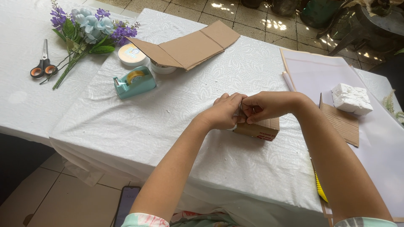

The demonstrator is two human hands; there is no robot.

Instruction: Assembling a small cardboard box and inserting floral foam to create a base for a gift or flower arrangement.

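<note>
Both hands are meeting at the middle of the white-clothed counter [126, 126], over a small brown cardboard box [257, 128] that is lying directly beneath and slightly right of them. The left hand [225, 111] is curling closed against the box's left end, fingers tucked. The right hand [264, 106] is pinching shut on a pale strip or flap at the box's top edge; what exactly it is gripping is too small to tell. The box's long axis is running left to right, tilting slightly away, so each hand is sitting equally near it.
</note>
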